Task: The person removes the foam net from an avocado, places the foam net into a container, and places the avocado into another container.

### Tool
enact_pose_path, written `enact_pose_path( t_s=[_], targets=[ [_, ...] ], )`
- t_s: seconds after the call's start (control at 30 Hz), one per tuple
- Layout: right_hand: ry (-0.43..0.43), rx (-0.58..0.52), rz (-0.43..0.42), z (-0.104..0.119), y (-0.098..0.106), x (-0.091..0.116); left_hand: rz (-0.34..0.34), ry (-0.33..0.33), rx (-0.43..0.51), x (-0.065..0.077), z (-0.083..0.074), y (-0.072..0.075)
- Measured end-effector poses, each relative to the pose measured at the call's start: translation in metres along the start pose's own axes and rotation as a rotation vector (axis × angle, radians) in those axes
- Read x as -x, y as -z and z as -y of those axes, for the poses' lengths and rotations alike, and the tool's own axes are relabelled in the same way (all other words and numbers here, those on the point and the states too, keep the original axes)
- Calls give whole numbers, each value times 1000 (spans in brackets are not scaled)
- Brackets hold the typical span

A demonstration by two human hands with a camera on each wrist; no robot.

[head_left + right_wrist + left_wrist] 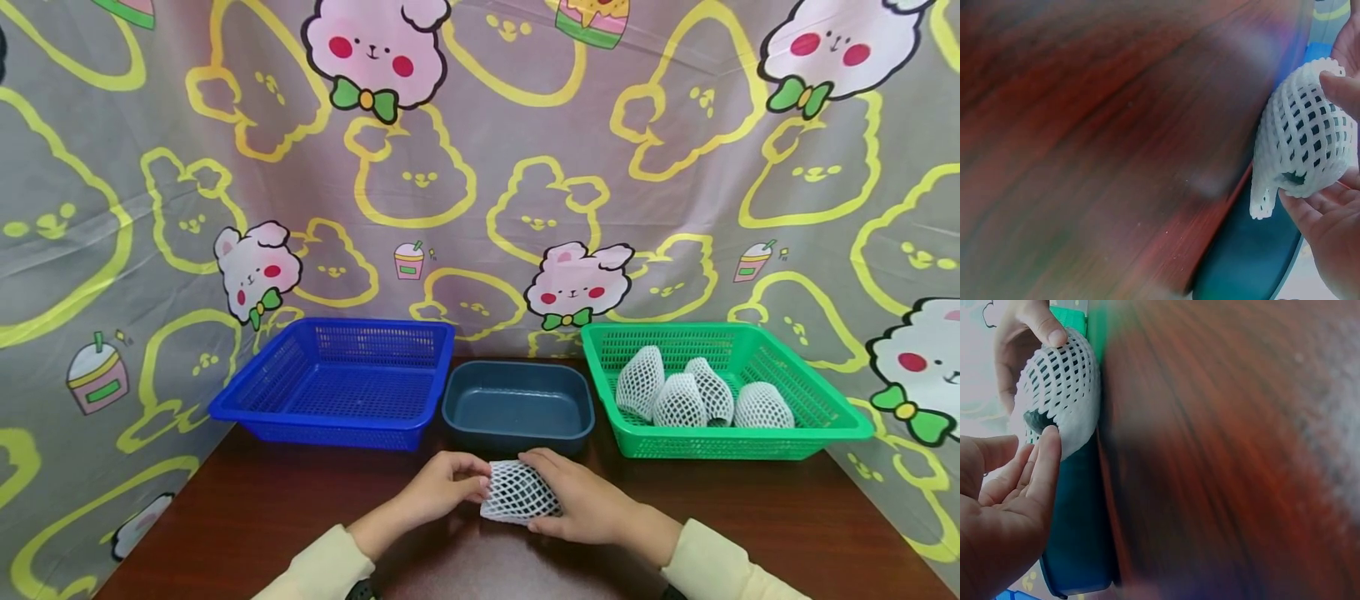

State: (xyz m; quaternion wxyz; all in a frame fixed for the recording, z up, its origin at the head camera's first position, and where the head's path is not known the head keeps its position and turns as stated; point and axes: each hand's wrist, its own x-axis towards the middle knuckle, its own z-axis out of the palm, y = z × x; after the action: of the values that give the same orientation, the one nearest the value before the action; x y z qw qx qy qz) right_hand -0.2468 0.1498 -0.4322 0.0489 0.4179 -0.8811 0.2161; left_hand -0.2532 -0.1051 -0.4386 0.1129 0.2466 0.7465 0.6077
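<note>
Above the front of the table, both hands are at a white foam net sleeve point(520, 493) with a dark green thing point(1039, 420) inside, its kind hidden by the mesh. My right hand point(581, 500) grips the sleeve round its right end, thumb on the near side and fingers over the top. At the sleeve's left end, my left hand point(442, 487) pinches the rim of the net with thumb and fingertips. The left wrist view looks into the opening there, where the dark surface shows beside a fingertip.
Behind the hands stands a dark blue-grey basin point(517, 437). A blue plastic basket point(330, 429) is on its left. To the right, a green basket point(735, 446) holds several net-covered pieces point(678, 402). A patterned cloth point(480, 250) hangs behind the brown table point(247, 517).
</note>
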Motion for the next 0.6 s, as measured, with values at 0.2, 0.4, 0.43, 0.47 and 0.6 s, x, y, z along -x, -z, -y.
enact_pose_path(
  t_s=[0.2,0.4,0.43,0.47,0.6],
  targets=[
    [-5,-21,-3,-1,1,4,-3,16,7,0,2,-2],
    [-5,-14,-29,0,3,9,8,9,-86,1,3,-2],
    [-10,-13,-33,0,4,9,9,9,-99,0,3,-2],
    [-21,-9,-33,0,5,10,11,9,-109,0,3,-2],
    [-76,-7,-20,-2,10,15,24,12,-101,0,2,-4]
  ],
)
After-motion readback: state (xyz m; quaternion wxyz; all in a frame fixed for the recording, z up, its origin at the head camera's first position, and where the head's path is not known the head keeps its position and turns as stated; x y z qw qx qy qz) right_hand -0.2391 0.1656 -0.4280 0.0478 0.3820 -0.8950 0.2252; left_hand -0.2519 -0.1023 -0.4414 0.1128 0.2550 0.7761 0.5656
